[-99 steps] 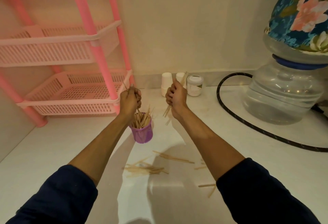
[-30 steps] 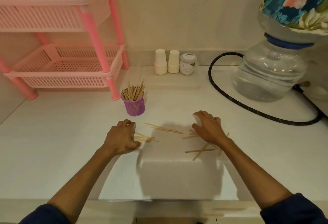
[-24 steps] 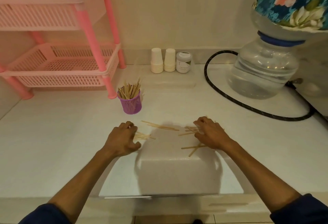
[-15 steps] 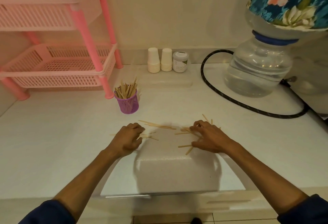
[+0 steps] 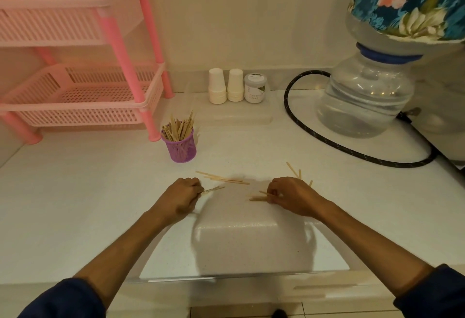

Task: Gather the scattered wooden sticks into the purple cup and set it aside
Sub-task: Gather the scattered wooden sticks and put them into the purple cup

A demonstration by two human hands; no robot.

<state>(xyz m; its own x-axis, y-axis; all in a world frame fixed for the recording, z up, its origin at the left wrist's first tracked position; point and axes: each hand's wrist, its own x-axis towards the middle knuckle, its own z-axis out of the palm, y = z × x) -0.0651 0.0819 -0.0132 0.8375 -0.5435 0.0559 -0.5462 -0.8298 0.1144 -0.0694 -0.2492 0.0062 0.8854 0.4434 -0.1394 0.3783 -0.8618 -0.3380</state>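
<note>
The purple mesh cup [image 5: 181, 149] stands upright on the white counter, packed with wooden sticks [image 5: 178, 128]. Nearer to me, my left hand [image 5: 180, 198] is closed around a few sticks whose tips [image 5: 213, 189] poke out to the right. My right hand [image 5: 292, 196] presses its fingers on a small bunch of sticks [image 5: 258, 196] lying on the counter. Between the hands and the cup lie loose sticks [image 5: 224, 178]. A few more sticks [image 5: 296, 173] show just beyond my right hand.
A pink plastic rack [image 5: 83, 96] stands at the back left, its leg close to the cup. Two stacks of white cups [image 5: 218, 86] and a small jar [image 5: 255, 88] sit by the wall. A water jug [image 5: 364, 96] and black hose [image 5: 327, 139] occupy the right.
Both hands came down from the cup to the scattered sticks. Over the last second my left hand has closed on a few, and my right hand has raked several together.
</note>
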